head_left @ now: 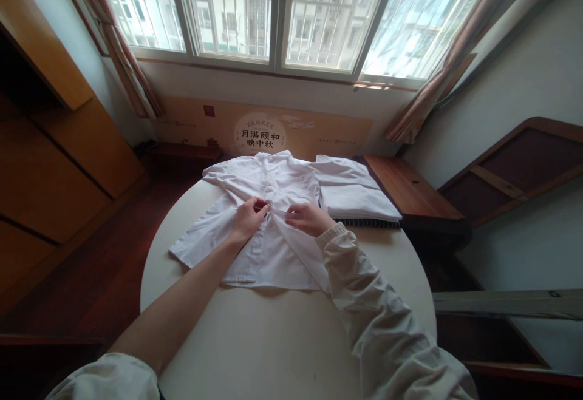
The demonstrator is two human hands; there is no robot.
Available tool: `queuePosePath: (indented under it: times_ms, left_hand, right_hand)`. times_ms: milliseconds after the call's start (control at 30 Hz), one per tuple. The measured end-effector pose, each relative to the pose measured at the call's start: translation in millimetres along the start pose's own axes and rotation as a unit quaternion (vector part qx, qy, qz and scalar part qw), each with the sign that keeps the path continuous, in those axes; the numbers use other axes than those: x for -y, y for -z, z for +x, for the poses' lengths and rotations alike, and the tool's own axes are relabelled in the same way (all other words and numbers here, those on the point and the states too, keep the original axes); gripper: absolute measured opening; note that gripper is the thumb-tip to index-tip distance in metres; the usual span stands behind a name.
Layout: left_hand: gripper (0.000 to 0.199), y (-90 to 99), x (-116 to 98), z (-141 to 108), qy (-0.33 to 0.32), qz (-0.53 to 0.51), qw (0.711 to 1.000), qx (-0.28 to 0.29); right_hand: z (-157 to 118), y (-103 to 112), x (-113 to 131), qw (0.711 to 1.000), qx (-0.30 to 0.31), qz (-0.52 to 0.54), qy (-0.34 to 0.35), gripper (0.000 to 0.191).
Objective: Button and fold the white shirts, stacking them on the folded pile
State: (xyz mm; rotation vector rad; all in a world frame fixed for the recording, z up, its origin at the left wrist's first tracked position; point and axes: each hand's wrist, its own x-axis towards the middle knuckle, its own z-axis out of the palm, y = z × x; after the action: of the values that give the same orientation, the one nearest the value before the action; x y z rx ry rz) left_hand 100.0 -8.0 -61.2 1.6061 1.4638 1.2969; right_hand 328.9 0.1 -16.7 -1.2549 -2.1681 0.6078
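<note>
A white button-up shirt (286,254) lies spread on the round white table (259,339), its collar toward the window and its hem toward me. My left hand (249,216) is closed in a pinch on the shirt's front placket, near the middle. Just to the right, my right hand (310,218) is closed too, its fingers gripping the front panel and pulling the cloth into a taut fold. Any button between the fingers is too small to make out.
Folded white clothes (357,196) are stacked on a black spiral-bound item (371,223) at the table's right. Behind stand a wooden desk (410,187) and a printed cardboard panel (182,118) below the window. Wooden cabinets (59,163) line the left.
</note>
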Motion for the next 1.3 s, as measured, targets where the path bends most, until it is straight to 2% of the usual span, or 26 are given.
queuePosePath:
  times_ms: [100, 233, 367, 500, 700, 800, 967, 1100, 1200, 1300]
  left_hand:
    - [0.028, 11.5, -4.7, 0.4, -0.013, 0.01, 0.998, 0.062]
    - [0.032, 37.0, -14.1, -7.0, -0.079, 0.127, 0.98, 0.132]
    - [0.039, 57.1, -23.3, -15.4, -0.12, 0.231, 0.951, 0.168]
    - [0.041, 63.1, -26.1, -17.7, -0.127, 0.204, 0.945, 0.221]
    - [0.029, 55.9, -20.3, -18.4, -0.086, 0.11, 0.953, 0.268]
    - [0.032, 52.0, -21.9, -16.9, -0.06, 0.061, 0.964, 0.253]
    - [0.037, 46.4, -30.2, -17.5, -0.013, -0.045, 0.975, 0.217]
    - [0.039, 42.5, -35.0, -20.7, 0.003, -0.069, 0.974, 0.216]
    - [0.037, 42.1, -36.1, -21.2, -0.006, -0.066, 0.973, 0.22]
    - [0.033, 44.0, -37.4, -20.8, -0.019, -0.066, 0.975, 0.211]
  right_hand:
    - [-1.2, -3.9, 12.4, 0.996, 0.048, -0.07, -0.021, 0.005]
    - [-4.3, -8.1, 25.5, 0.993, 0.011, -0.113, -0.013, 0.003]
    - [-6.2, -11.7, 31.4, 0.995, 0.025, -0.098, 0.004, 0.004]
    - [-6.2, -14.7, 30.7, 0.995, 0.026, -0.093, 0.005, 0.001]
    - [-4.9, -15.2, 31.1, 0.998, 0.021, -0.067, 0.001, 0.006]
    - [-4.6, -14.9, 35.2, 0.999, -0.001, -0.043, -0.006, 0.007]
    - [-13.1, -21.9, 39.9, 0.994, -0.111, -0.009, -0.014, 0.012]
    - [-29.7, -34.7, 34.3, 0.984, -0.149, 0.095, -0.02, 0.025]
    - [-43.3, -36.7, 25.5, 0.974, -0.115, 0.196, -0.009, 0.034]
    - [-55.9, -25.4, 16.9, 0.965, -0.028, 0.262, 0.0, 0.045]
